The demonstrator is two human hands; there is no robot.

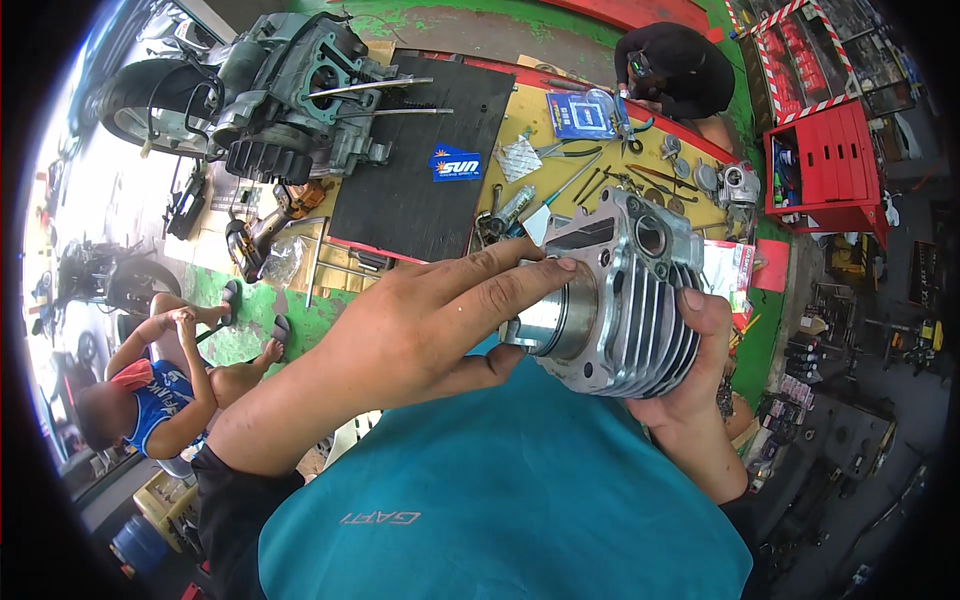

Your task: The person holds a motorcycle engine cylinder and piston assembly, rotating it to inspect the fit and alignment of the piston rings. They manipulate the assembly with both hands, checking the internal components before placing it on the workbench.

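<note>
Cluttered workbench (522, 112) up top; right hand (692, 385) grips finned cylinder (640, 318), centre-right; left hand (415, 320) fingers grasp piston (543, 328) at cylinder's left face, axis roughly left-right.

Torso: teal garment (510, 500), plain cloth with soft creases; one short line of pale lettering (380, 518) on its front. Left arm: loose black sleeve (235, 505), forearm bare below it. Left hand (430, 310), right hand (690, 365): both bare.
</note>
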